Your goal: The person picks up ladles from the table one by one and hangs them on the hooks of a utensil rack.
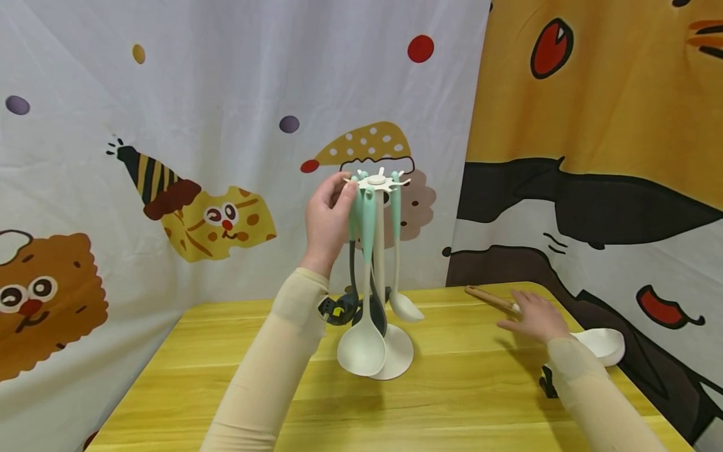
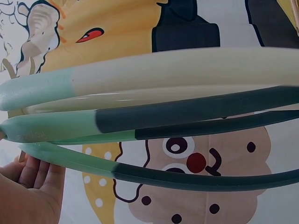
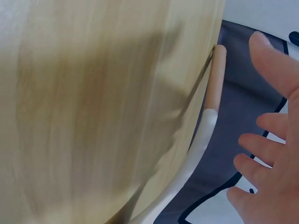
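Observation:
A white utensil rack [image 1: 376,182] stands on the table, hung with green-handled kitchen tools. My left hand [image 1: 330,216] is at its top left, pinching the upper end of a dark utensil [image 1: 353,263] with a green handle. In the left wrist view, my left fingers [image 2: 39,175] lie against that handle's end. A large white ladle [image 1: 363,348] and a smaller one [image 1: 405,307] hang on the rack. My right hand [image 1: 536,316], fingers spread, hovers over a white ladle [image 1: 604,345] with a wooden handle [image 3: 216,84]. It appears apart from this ladle, whose middle is hidden behind hand and sleeve.
The yellow wooden table [image 1: 243,364] ends close beyond the rack, and the wooden-handled ladle lies along its right edge. A cartoon-printed curtain [image 1: 226,94] hangs behind and at the right. The rack's round base [image 1: 398,355] is partly covered by the large ladle.

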Available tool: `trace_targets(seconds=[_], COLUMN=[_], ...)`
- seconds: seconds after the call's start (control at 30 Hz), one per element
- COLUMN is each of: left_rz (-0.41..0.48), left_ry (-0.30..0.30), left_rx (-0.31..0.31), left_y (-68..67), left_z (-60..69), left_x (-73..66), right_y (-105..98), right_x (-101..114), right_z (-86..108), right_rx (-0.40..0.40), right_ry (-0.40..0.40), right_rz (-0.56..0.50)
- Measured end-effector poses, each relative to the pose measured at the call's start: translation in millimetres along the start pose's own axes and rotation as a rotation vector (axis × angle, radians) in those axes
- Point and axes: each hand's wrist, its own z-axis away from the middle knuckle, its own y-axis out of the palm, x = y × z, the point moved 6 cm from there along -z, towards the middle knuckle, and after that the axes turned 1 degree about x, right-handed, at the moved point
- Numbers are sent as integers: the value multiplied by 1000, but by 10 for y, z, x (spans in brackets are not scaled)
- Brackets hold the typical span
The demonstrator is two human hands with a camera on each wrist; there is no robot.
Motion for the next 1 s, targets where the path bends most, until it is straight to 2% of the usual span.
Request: trace_targets(seconds=[0.37, 0.67, 1.0], left_rz=[1, -3, 4], left_ry=[-9, -13, -25], left_rx=[3, 0, 5], left_y=[4, -4, -1], left_z=[5, 14, 14], left_x=[-5, -13, -10], right_y=[65, 39, 89], right_x=[-198, -268, -341], right_z=[27, 50, 34], right_rx=[20, 40, 58], right_ry=[117, 223, 267], right_rz=[-57, -95, -91])
